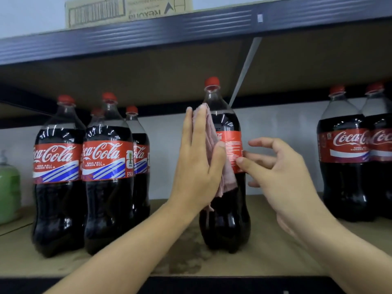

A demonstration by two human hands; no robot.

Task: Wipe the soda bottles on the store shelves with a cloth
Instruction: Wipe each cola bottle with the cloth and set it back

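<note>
We find the middle bottle (pixel 226 166) standing upright on the wooden shelf (pixel 275 257), apart from the four bottles (pixel 84 172) at left and the two bottles (pixel 356 158) at right. The left hand (pixel 198 164) presses a pink cloth (pixel 214 151) flat against the bottle's left side, fingers straight and together, thumb lying over the cloth at the label. The right hand (pixel 280 166) sits at the bottle's right side with fingers spread and loosely bent; we note its thumb tip at the label edge, nothing gripped.

Shop stockroom, metal shelving (pixel 127 37), rows of cola bottles (pixel 106 175), cardboard carton (pixel 127 11)
</note>
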